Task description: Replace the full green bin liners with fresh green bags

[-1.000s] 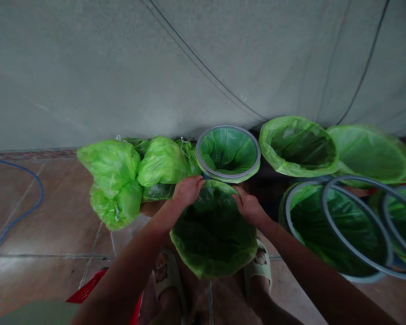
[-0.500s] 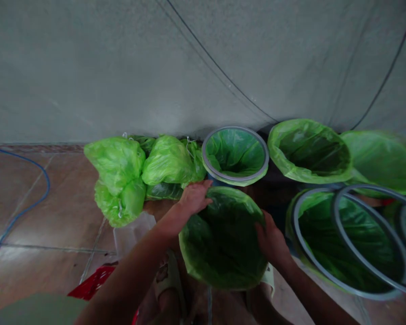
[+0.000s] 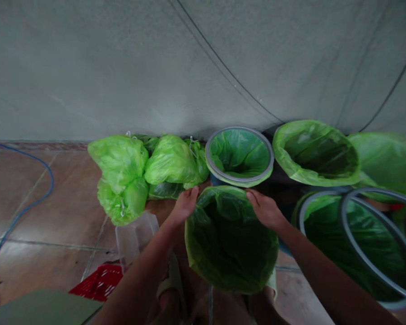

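Note:
A bin lined with a green trash bag stands between my feet, with the bag folded outward over its rim. My left hand grips the bag's edge at the far left of the rim, fingers closed along the outside. On the far right of the same rim, my right hand is closed on the bag, its fingertips at the back edge. The bin's body and the undersides of both hands are hidden. Just behind is another lined bin with a grey ring seated on its rim.
Tied green bags lie against the wall at left. More lined bins stand to the right, with a loose grey ring over one. A clear plastic container, a red basket and a blue hose are on the left.
My right hand has moved from inside the right of the bin to its far right rim. My left hand has shifted slightly outward along the left rim.

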Tool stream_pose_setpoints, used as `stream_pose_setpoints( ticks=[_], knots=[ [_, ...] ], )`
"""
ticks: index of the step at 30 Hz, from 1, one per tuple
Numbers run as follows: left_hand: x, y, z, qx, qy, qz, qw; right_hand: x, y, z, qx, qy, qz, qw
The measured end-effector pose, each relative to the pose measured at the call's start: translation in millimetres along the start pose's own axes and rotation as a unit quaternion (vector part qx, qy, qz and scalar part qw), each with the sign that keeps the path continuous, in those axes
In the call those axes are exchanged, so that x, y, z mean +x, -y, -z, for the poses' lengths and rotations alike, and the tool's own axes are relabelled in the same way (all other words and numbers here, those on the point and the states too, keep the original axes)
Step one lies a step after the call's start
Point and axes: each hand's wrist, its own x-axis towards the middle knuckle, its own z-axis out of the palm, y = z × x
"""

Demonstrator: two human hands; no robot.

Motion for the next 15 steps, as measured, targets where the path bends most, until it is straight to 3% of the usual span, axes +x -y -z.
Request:
stream_pose_setpoints(
  ticks=[4,9,15],
  knots=[
    [-10,-2,-9.4,-0.004,0.02,-0.094,0.995,-7,-16,-7,-0.054,0.011,0.026,0.998],
    [-22,3,-10.6,0.122,0.032,-0.225,0.966,-15,-25,-5,-0.067,0.024,0.011,0.997],
    [-12,-9,-2.8,0.298,0.079,-0.245,0.919,-37,-20,-12,-0.058,0.002,-0.058,0.997]
  ],
)
